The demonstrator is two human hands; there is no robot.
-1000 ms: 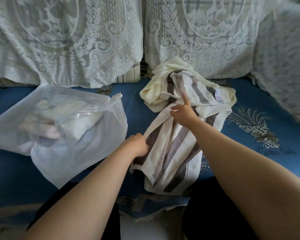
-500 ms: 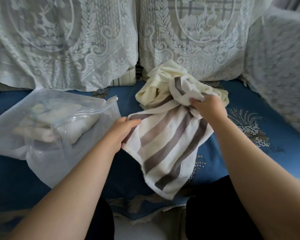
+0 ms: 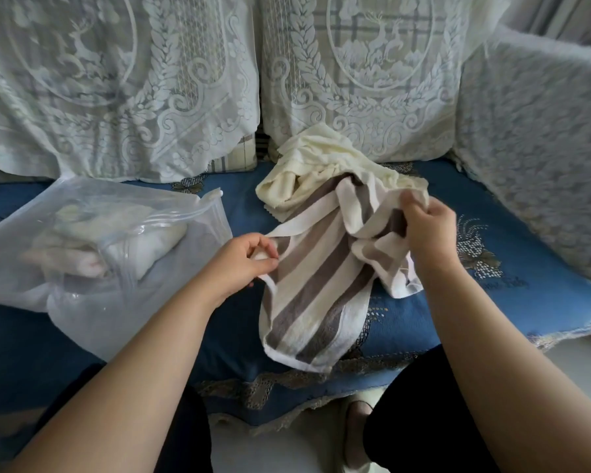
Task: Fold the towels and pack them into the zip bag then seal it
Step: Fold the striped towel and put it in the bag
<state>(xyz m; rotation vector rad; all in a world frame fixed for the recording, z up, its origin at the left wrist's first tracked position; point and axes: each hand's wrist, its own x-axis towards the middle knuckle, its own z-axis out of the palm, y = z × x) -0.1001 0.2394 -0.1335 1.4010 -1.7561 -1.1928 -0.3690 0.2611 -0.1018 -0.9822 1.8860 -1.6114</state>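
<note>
On blue sofa cover, far left: zip bag, mouth toward center, folded towels inside. L hand pinches striped towel at its left corner; R hand grips a bunched upper edge. Towel's long axis runs from upper right down to the seat's front edge, stripes along it. Vs 0.5 s ago, R hand sits lower w/ more cloth gathered, L fingers now curled. Cream towel crumpled behind; lace-covered cushions at back.
</note>
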